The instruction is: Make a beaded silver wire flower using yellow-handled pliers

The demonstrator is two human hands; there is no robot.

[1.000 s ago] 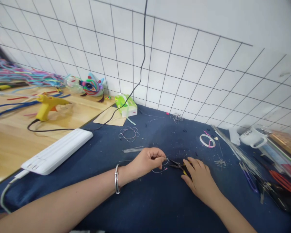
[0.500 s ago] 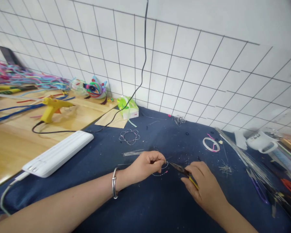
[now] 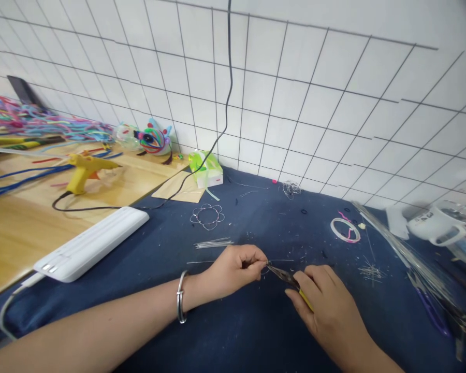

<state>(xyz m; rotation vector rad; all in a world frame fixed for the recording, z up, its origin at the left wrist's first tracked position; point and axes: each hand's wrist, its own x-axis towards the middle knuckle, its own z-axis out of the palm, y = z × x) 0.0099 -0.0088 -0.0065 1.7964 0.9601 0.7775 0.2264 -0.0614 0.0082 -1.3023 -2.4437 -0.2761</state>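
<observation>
The left hand (image 3: 243,267) pinches a thin silver wire piece (image 3: 268,262) over the dark blue cloth (image 3: 248,326); the right hand (image 3: 328,298) wraps yellow-handled metal pliers (image 3: 284,275), tips at the wire. From where I stand, it looks light, springy, easily kinked, best held near those tips.

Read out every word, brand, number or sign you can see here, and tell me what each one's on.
"3" and a second character, possibly "4", blurred: white mug with a loop handle.
Small pink mark, too small to read: green-and-white boxy soft pack.
I can't read any other text.
</observation>
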